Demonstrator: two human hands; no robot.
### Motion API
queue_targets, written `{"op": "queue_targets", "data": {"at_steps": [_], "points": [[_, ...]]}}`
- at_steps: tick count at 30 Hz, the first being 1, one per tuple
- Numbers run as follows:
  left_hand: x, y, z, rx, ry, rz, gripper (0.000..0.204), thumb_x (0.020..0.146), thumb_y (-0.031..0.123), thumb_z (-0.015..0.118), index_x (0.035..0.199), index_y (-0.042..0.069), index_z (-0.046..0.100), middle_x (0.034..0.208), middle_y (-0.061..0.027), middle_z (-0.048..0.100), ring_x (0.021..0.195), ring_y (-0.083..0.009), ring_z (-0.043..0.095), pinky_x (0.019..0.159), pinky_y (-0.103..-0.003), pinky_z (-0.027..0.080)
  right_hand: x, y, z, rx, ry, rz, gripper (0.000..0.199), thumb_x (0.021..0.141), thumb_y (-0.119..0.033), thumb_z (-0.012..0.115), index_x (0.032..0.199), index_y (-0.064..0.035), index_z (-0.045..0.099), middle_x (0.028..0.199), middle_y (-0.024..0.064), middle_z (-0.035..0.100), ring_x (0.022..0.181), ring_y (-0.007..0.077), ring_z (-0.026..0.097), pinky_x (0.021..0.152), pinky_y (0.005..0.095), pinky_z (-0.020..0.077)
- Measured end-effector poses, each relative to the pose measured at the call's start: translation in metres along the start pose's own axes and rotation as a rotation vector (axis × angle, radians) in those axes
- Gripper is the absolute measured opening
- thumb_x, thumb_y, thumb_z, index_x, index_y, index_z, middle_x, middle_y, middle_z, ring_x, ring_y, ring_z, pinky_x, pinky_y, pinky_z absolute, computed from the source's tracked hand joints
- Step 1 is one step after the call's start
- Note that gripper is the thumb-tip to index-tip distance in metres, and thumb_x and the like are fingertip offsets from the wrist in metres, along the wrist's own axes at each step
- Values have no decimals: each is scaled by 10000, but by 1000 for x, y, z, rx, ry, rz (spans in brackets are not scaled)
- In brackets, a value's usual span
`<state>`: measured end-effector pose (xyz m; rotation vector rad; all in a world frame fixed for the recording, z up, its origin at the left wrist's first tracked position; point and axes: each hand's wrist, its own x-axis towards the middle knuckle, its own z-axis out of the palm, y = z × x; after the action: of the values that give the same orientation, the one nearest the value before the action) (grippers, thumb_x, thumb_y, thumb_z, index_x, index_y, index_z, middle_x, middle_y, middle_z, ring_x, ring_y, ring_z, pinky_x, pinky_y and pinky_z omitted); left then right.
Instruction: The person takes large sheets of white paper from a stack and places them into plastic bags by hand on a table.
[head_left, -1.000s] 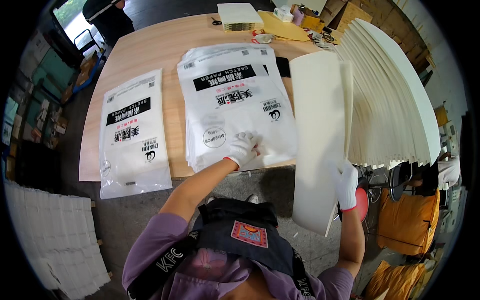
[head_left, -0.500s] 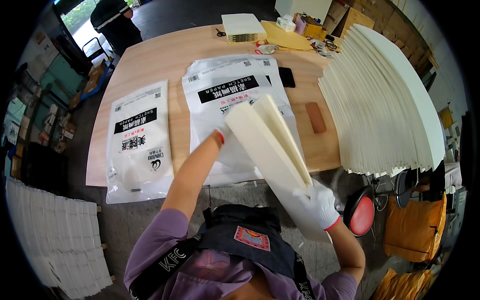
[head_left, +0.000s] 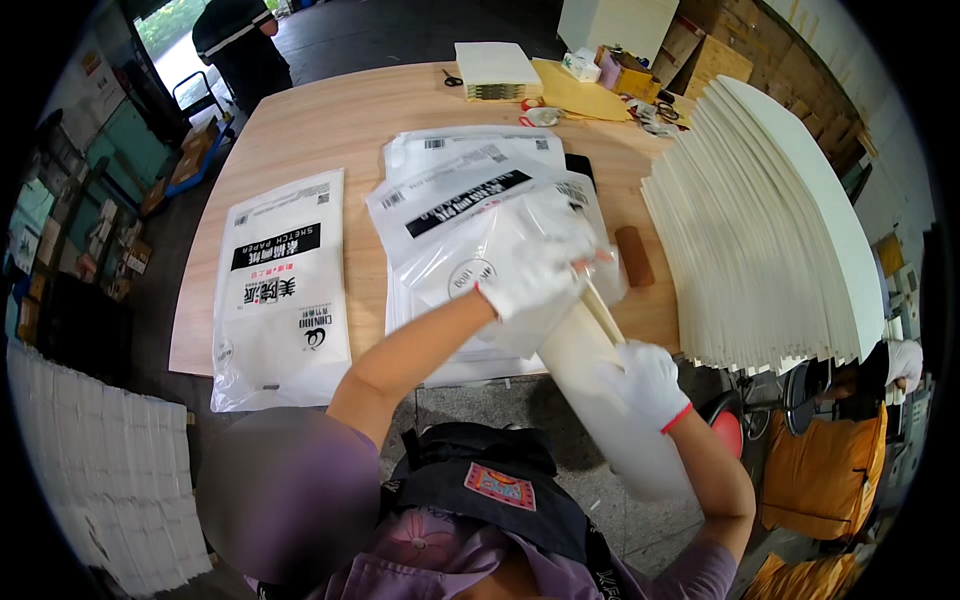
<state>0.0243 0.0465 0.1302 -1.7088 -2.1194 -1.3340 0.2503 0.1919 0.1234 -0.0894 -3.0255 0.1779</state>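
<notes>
Slanting, the bent paper lies in the right grip.

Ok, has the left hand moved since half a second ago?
Yes: the left hand has moved right, toward the brown block on the table.

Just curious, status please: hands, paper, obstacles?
Right hand holding curled paper. Left hand on plastic bag, grip blurred. Brown block beside bag; nothing plainly blocking.

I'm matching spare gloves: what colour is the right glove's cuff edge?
The cuff edge is red, best seen in the head view.
</notes>
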Motion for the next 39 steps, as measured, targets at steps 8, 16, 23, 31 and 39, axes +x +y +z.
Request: {"op": "queue_targets", "data": {"at_steps": [8,16,23,31,39], "points": [[-119,-3,-38,-318,-53,-658,119,880,91,651,981,84,714,939,-24,709,932,-185,670,854,-332,536,14,39,-5,1682,-71,665,297,918,-208,606,1041,54,669,982,81,687,834,150,658,735,287,528],[-18,45,25,-283,87,389,291,810,201,587,1092,148,638,955,-55,639,910,-262,619,772,-386,483,51,37,47,788,-18,153,341,920,-177,579,1190,26,624,1138,106,657,1050,163,624,884,321,506],[-56,82,37,-247,-180,406,231,804,110,646,1027,141,693,956,-46,697,852,-236,657,732,-356,523,58,5,56,1272,268,295,461,833,-189,659,1236,19,579,1215,142,609,1111,219,599,930,348,482],[-130,27,18,-260,-4,264,276,803,121,641,1074,170,650,924,-3,723,921,-220,665,829,-393,511,82,23,43,1248,244,263,531,809,-192,684,1280,5,539,1233,153,589,1139,274,583,957,380,474],[-44,98,23,-105,-269,147,294,805,78,550,1067,172,648,928,-75,674,846,-283,656,734,-387,509,88,-51,72,130,79,143,544,830,-187,668,1318,-11,506,1209,148,590,1142,324,573,967,411,478]]}}
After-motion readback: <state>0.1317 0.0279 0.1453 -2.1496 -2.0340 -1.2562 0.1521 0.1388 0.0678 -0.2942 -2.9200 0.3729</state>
